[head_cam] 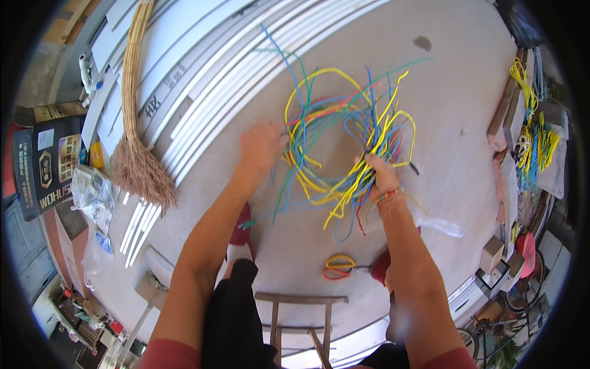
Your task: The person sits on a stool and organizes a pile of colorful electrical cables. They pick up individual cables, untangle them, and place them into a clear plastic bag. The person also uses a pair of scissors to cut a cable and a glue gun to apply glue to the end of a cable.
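Observation:
A loose coil of yellow, blue, green and red electrical wires (315, 199) is spread out in front of me, its cut ends sticking out on all sides. My right hand (383, 174) grips the bundled strands on the coil's right side. At the opposite side is my left hand (260, 146), blurred, its fingertips at the coil's edge; whether they pinch a wire cannot be made out. A short black piece (414, 169) shows at one yellow wire's end. Scissors with yellow and red handles (339, 267) lie on the floor between my feet, close to the right shoe.
A straw broom (131, 101) lies over long white panels and strips (221, 92) at upper left. A plastic bag (94, 193) and a black box (48, 161) are left. More wire bundles (537, 147) lie at right. A wooden stool (302, 297) is below me.

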### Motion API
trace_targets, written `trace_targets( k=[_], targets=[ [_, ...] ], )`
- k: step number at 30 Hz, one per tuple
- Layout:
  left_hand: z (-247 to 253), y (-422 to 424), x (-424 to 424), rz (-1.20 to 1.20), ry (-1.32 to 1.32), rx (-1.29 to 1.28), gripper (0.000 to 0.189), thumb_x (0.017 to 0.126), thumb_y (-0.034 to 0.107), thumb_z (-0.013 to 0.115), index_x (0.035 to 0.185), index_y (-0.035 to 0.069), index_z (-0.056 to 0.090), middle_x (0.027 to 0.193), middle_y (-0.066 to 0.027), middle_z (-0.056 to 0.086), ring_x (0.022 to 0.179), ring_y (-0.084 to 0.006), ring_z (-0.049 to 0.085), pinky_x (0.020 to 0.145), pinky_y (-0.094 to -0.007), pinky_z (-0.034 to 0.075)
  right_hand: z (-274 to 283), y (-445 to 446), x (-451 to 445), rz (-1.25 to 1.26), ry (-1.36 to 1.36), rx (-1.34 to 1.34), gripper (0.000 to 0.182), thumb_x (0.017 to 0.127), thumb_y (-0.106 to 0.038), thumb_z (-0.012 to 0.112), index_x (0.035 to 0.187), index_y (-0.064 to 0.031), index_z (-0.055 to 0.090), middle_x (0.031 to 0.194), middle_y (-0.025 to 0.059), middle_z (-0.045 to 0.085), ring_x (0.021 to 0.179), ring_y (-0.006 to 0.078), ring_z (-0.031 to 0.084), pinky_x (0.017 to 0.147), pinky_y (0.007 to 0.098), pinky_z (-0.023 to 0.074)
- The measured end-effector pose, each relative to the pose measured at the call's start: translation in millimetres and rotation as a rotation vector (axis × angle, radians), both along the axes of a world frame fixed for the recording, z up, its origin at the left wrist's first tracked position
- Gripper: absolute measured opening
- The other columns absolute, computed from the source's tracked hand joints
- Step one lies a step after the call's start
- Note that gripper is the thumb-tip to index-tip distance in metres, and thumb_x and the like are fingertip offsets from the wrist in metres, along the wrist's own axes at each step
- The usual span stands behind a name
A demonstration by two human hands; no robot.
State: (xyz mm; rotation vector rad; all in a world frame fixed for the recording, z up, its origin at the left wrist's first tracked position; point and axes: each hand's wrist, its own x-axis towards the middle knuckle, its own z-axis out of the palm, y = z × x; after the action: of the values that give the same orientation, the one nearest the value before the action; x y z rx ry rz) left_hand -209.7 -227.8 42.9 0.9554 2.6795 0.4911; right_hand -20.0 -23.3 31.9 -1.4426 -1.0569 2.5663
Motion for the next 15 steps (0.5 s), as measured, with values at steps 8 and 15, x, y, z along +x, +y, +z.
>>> trace_targets(
  k=[8,15],
  targets=[
    [-10,-16,1,-0.172,0.115,0.106,0.01,0.072,0.017,0.059,0.074,0.008,0.054,0.072,-0.0098,0.056,0.068,-0.0295,0.056,0.056,-0.043,0.044,6,0,-4,-0.041,-0.001,-0.125,0.021,0.076,-0.018,0.066,0.089,-0.0038,0.06,0.08,0.0081,0.064,0.067,0.0198,0.062,0.06,0.0341,0.053],
    [3,-81,-4,-0.451,0.089,-0.103,0.01,0.071,0.008,0.057,0.081,0.011,0.057,0.079,-0.0062,0.058,0.082,-0.0237,0.057,0.066,-0.0352,0.044,7,3,-6,-0.106,0.01,-0.143,0.022,0.072,-0.016,0.069,0.088,-0.0023,0.061,0.079,0.01,0.065,0.067,0.0209,0.062,0.06,0.0344,0.053]
  ],
)
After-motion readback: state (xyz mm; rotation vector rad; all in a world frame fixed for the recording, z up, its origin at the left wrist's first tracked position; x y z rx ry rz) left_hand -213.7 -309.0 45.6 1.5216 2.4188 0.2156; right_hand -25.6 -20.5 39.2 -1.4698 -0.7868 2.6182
